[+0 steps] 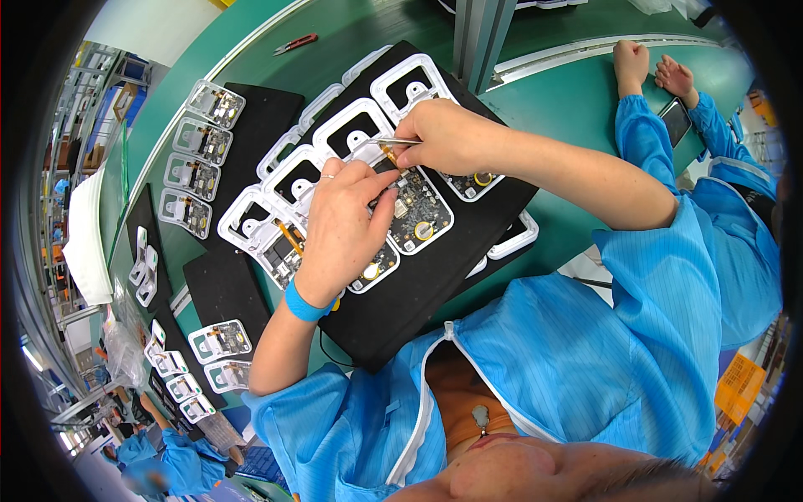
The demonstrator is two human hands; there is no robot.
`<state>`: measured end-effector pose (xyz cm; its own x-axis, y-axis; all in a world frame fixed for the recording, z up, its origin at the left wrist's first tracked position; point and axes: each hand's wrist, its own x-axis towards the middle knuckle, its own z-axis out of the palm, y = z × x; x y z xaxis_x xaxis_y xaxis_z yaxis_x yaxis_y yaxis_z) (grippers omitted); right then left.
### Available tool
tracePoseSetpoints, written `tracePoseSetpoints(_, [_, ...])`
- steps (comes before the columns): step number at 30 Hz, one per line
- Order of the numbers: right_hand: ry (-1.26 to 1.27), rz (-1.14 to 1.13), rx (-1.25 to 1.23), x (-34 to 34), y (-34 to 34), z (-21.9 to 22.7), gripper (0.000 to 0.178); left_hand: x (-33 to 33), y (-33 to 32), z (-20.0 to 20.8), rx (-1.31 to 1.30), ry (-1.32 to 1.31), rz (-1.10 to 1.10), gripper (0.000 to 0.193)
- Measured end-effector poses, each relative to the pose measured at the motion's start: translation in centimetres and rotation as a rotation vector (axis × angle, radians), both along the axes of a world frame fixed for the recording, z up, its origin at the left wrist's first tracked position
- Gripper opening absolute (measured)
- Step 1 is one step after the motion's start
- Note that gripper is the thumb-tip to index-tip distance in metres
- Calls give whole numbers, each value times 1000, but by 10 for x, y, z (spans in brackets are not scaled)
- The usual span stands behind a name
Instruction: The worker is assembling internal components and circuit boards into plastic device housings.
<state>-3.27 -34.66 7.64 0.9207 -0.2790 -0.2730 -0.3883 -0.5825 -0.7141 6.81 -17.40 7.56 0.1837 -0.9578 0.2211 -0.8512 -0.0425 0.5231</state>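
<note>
Several white plastic housings with circuit boards stand in a row on a black foam mat (381,322) before me. My right hand (452,138) pinches slim metal tweezers (400,141), their tip beside an orange flex cable (388,154) on one housing. Below that cable lies the dark circuit board (421,205), which carries a round coin cell (425,230). Fingers apart, my left hand (341,222) reaches over the neighbouring housing, its index fingertip at the board's edge near the cable. Left of this hand, another housing (251,219) shows an orange flex cable standing up.
More housings with boards (199,140) line dark mats at the left. Red-handled snips (296,43) lie on the green table at the back. A metal post (483,42) rises behind the mat. At right, a co-worker's forearms (644,125) rest near a phone (674,122).
</note>
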Motion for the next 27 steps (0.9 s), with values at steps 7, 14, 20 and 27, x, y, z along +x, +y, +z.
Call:
tracePoseSetpoints(7, [-24,15,-75,-3,4,-1,14,-1,0,0,-2,-2,-1,19])
tracePoseSetpoints(14, [-33,82,-172,-2,3,-3,14,-1,1,-1,-4,-16,10,20])
tracePoseSetpoints(20, [-11,236,-128,-1,-4,8,14,-1,2,-3,-17,-22,-9,19])
tracePoseSetpoints(27, [-55,249,-77,-4,-9,6,16,-1,1,-5,-34,-20,-4,16])
